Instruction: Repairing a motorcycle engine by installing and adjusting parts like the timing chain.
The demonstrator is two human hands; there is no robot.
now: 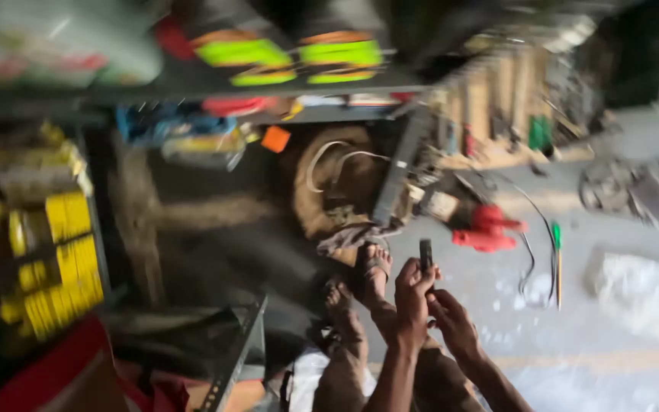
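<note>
Your left hand (412,294) grips a small dark bar (425,254) at lower centre, its long axis upright, poking above your fingers. Your right hand (454,322) sits just beside and below it, curled; whether it holds anything you cannot tell. Below are your feet (371,275) on a grey floor (612,221), a red tool (486,227) up right.

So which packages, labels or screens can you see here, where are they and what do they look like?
Yellow packs: stacked on the rack at far left, small and blocky.
Neon labels: on dark goods on the top shelf, green-yellow bands edged in orange.
Orange tag: below that shelf, a small square.
Clear plastic bag: on the floor at right, crumpled.
No screens show.
</note>
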